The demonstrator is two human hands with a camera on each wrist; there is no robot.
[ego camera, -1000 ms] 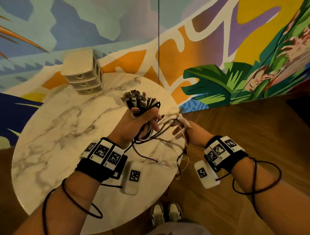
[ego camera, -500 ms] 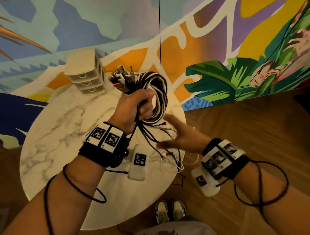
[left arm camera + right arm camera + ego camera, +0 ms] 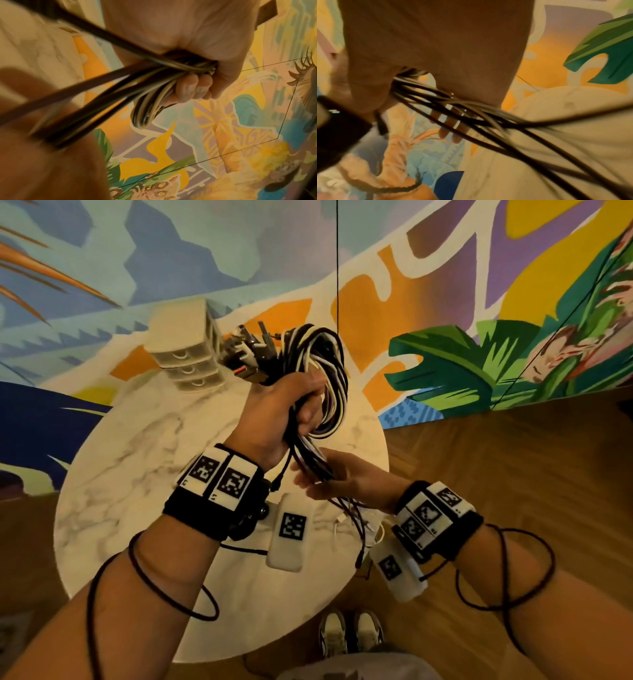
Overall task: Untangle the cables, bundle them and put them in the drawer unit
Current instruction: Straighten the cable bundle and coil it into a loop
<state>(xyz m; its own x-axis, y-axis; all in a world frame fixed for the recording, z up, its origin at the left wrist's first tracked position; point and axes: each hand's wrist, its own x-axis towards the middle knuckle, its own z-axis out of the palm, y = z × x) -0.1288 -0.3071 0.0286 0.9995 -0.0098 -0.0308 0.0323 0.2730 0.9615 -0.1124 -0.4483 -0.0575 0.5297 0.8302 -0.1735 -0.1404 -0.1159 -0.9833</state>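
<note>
— Left hand [image 3: 274, 412] up over the far half of the marble table [image 3: 120, 460], fist clamped round the looped cables [image 3: 325, 361], plugs fanning out above the knuckles.

— And the right hand [image 3: 346, 481]?

— Just below it, fingers straight, loose strands lying across the palm and trailing past the table's near-right edge. Drawer unit [image 3: 186, 350] sits at the far edge.
</note>
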